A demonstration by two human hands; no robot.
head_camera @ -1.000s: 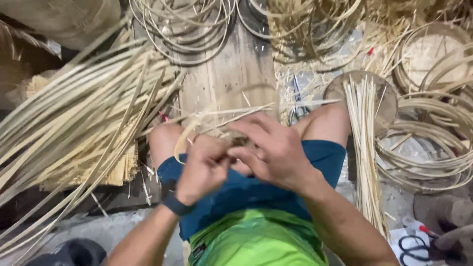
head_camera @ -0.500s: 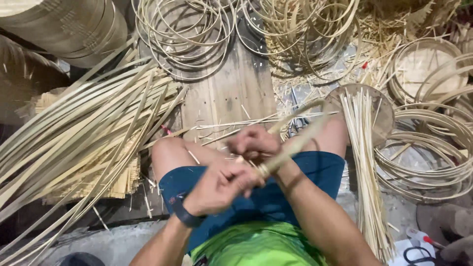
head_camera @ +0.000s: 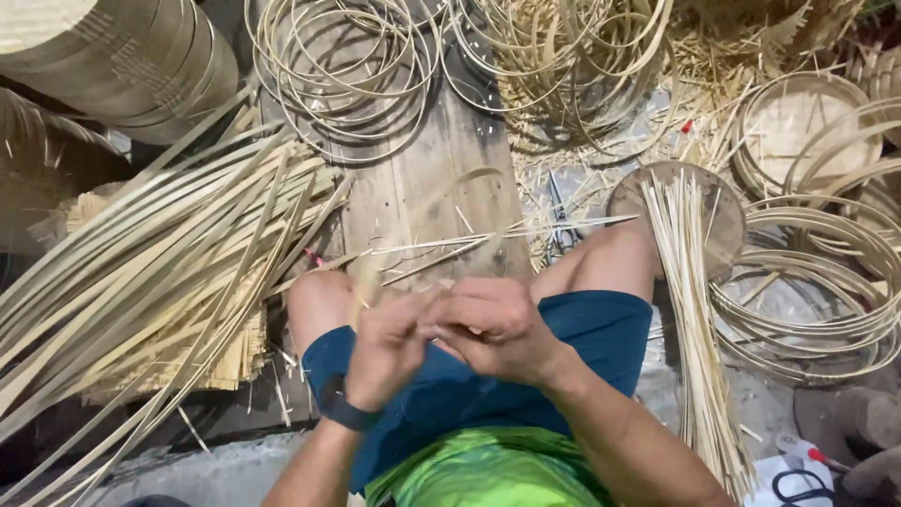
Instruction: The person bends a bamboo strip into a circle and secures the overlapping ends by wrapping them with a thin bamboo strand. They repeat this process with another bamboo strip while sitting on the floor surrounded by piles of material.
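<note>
Both hands are up over the lap, close together and touching: the left hand [head_camera: 389, 352], with a dark wristband [head_camera: 343, 406], has its fingers curled in and pinching a thin bamboo strip [head_camera: 364, 282] that blurs upward just above the left knee, while the right hand [head_camera: 493, 324] closes over the same spot, fingers bent and pressed together, though exactly what they grip is hidden. The person sits in blue shorts [head_camera: 601, 338] and a green shirt [head_camera: 488, 469], knees apart over a worn wooden plank [head_camera: 422, 188] littered with slivers. To the left fans out a big sheaf of long flat bamboo slats [head_camera: 141, 272], lying over a woven mat [head_camera: 225, 361]. Up at the top, coils of thin bamboo hoops [head_camera: 343, 70] rest on the plank, with a looser tangle of hoops and shavings [head_camera: 572, 66] beside them. Top left, a stack of round woven trays [head_camera: 122, 61]. On the right, a bundle of thin straight sticks [head_camera: 690, 310] runs across a round wooden stool [head_camera: 718, 211], and beyond that, stacked round rims [head_camera: 807, 291] sit on the floor. Bottom right corner: scissors with black handles [head_camera: 807, 483] on pale concrete.
</note>
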